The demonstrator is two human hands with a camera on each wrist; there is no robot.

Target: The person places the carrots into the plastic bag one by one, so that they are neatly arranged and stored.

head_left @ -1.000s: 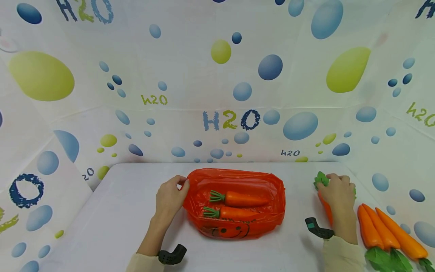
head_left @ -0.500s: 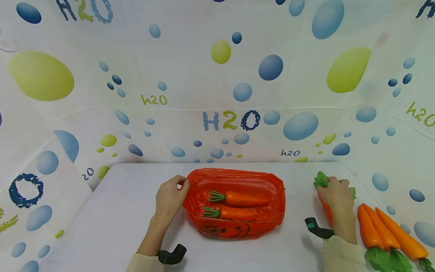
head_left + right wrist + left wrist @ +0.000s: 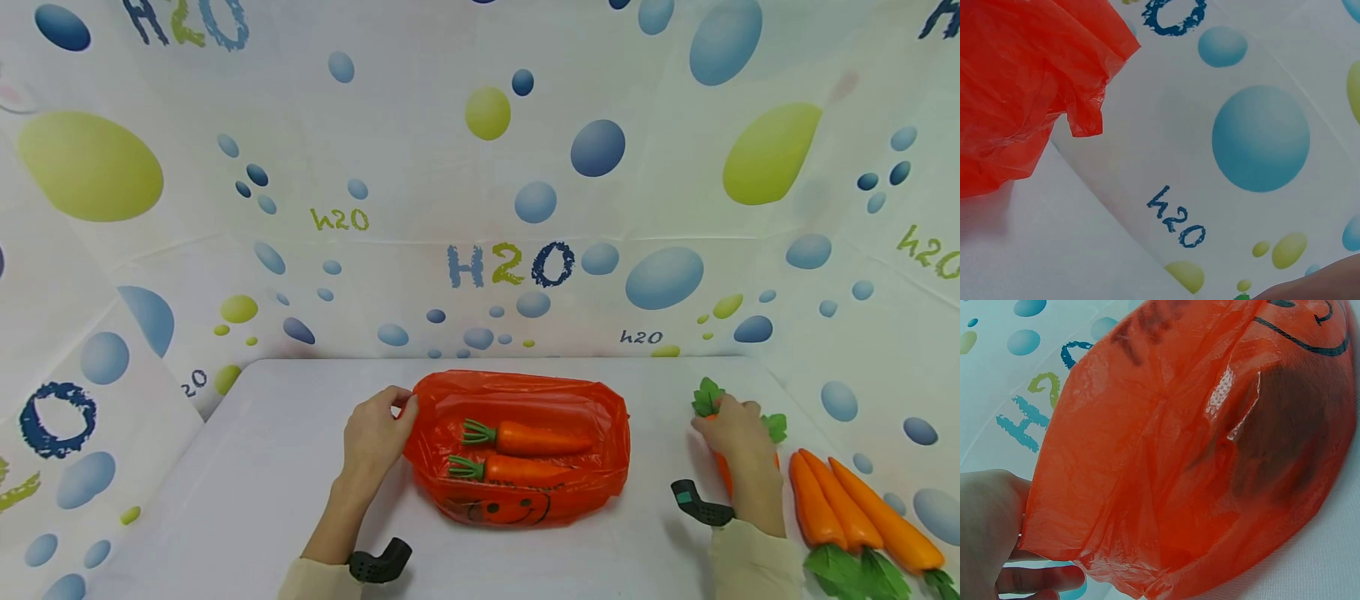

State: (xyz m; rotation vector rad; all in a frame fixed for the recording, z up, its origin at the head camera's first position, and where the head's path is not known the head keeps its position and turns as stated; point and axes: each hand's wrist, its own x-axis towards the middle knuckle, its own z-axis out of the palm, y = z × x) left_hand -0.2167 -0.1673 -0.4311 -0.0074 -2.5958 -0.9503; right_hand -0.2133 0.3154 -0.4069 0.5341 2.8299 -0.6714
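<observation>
left hand [image 3: 377, 433]: pinches the red bag [image 3: 517, 396] at its left edge
bag middle: two carrots [image 3: 546, 439] side by side, green stems [image 3: 480, 434] leftward
right hand [image 3: 738, 442]: over leafy carrot tops [image 3: 707, 397], grip partly hidden
far right: three carrots [image 3: 843, 504], leaves [image 3: 834, 568] toward the wearer

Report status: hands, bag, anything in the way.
Left hand pinches red bag by left edge. Right hand on leaf-topped carrot, grip unclear. Two carrots within bag's rim. No obstruction between right hand and bag.

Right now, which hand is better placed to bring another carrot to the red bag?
Your right hand, I'd judge: it is at a leafy carrot, beside three more carrots, while your left hand pinches the red bag.
</observation>
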